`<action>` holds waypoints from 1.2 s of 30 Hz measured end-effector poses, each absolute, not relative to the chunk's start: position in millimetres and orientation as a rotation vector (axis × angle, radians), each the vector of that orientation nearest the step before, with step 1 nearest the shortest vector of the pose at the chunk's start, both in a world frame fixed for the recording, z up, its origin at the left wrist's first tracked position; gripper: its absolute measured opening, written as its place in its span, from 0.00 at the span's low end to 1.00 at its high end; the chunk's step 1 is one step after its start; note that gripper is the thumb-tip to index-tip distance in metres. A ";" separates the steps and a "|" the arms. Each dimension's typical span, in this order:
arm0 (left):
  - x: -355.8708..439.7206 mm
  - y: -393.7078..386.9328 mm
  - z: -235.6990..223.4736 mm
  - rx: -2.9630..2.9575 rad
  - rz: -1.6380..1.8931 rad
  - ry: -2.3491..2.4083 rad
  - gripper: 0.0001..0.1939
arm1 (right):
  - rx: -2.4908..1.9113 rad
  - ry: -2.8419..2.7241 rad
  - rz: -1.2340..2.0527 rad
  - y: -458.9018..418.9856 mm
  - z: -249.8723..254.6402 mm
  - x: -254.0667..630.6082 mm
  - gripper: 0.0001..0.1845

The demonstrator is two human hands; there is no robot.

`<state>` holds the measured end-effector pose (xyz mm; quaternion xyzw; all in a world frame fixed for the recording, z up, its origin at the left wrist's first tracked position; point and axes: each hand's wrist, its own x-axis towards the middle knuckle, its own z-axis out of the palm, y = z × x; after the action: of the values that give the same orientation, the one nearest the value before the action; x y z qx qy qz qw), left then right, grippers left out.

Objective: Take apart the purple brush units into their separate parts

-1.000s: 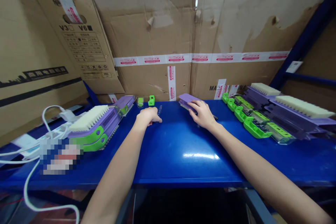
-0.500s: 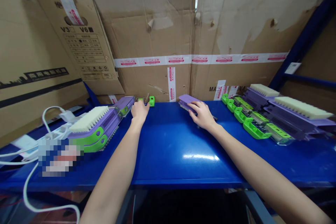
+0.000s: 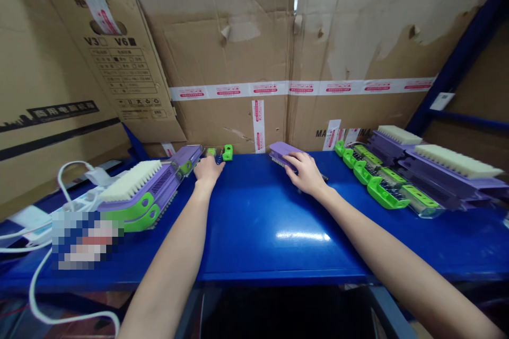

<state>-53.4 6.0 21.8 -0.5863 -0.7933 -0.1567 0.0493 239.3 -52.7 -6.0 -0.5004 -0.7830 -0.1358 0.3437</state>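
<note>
Right hand (image 3: 306, 172): fingers are curving over the near part of the purple brush body (image 3: 285, 149), thumb lying along its left side; looks like a loose grip. The body is resting on the worktop (image 3: 254, 233) near the cardboard, bristles (image 3: 276, 160) facing down. Handling estimate: light, stiff plastic, smooth on top and probably a little slippery; the bristles are likely giving under pressure. Best hold: across the rigid long sides, above the bristles.

Left hand (image 3: 209, 170): hovering over or touching small parts at the back left; its fingertips are hidden, so cannot tell whether they are gripping. A coil spring (image 3: 219, 157) is showing just beyond it, near a green bracket (image 3: 228, 152). Estimate: spring very light, springy, apt to roll, best pinched mid-coil; bracket light and rigid, best taken by its outer edges.

Containers: a small clear case (image 3: 211, 152) is sitting beyond the left hand, partly covered, a green piece showing in it. On the right, a row of clear boxes (image 3: 428, 211) is standing beside the purple shells (image 3: 427, 179), each with a green piece at the top; deeper contents not readable.
</note>
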 end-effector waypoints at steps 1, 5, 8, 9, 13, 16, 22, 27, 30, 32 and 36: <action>-53.7 6.1 21.1 -1.779 -0.500 -2.417 0.28 | -1.307 -2.037 -0.355 -52.8 -5.9 239.3 0.19; -52.8 6.3 18.1 -1.697 -0.617 -2.394 0.32 | -1.317 -2.044 -0.361 -52.8 -5.8 239.3 0.20; -52.8 6.6 15.2 -1.651 -0.635 -2.382 0.33 | -1.305 -2.035 -0.353 -52.7 -6.0 239.1 0.19; -53.3 6.7 14.1 -1.663 -0.618 -2.382 0.33 | -1.304 -2.031 -0.351 -52.8 -6.1 239.0 0.19; -56.5 7.5 9.8 -1.786 -0.495 -2.364 0.32 | -1.301 -2.026 -0.345 -53.3 -5.7 238.7 0.19; -58.6 8.7 7.1 -1.846 -0.447 -2.341 0.31 | -1.293 -2.026 -0.338 -53.7 -5.3 238.7 0.19; -61.1 10.7 5.3 -1.897 -0.468 -2.322 0.29 | -1.300 -2.028 -0.330 -53.9 -5.0 238.6 0.19; -62.9 12.0 4.7 -1.919 -0.488 -2.340 0.29 | -1.322 -2.036 -0.346 -54.1 -4.8 238.6 0.19; -65.3 14.5 2.2 -1.946 -0.503 -2.334 0.29 | -1.317 -2.032 -0.343 -54.6 -4.5 238.5 0.19; -67.4 16.6 0.2 -1.968 -0.525 -2.322 0.29 | -1.312 -2.027 -0.337 -54.9 -4.3 238.4 0.19; -71.0 20.2 -2.9 -2.008 -0.587 -2.301 0.28 | -1.310 -2.025 -0.327 -55.2 -4.0 238.4 0.19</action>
<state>-71.0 20.2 -2.9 -0.6457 -0.7398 -0.1886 0.0157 238.4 -55.2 -4.0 -0.5047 -0.7806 -0.1261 0.3465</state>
